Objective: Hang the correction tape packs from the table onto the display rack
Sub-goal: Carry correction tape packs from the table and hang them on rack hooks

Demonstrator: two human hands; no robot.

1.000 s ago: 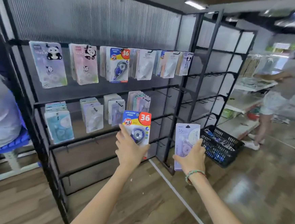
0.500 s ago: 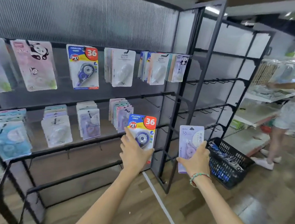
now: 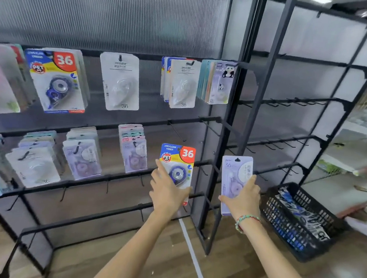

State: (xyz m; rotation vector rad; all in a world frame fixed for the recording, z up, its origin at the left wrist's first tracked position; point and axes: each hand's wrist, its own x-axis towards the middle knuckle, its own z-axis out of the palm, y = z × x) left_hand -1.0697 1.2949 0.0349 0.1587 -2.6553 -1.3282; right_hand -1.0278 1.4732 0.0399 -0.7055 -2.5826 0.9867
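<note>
view: swung right along display rack point(image 3: 241, 121) | both hands nearer rack | left hand point(image 3: 169, 192) lifted colourful pack point(image 3: 177, 164) | right hand point(image 3: 244, 200) brought purple pack point(image 3: 235, 176) closer to post

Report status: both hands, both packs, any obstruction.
Left hand holds colourful "36" pack. Right hand holds lilac pack. Neither hung yet. Empty hooks ahead on rack, nothing blocking.

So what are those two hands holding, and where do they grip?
The left hand grips the lower part of a blue and yellow correction tape pack. The right hand grips a lilac pack, also by its lower part.
</note>
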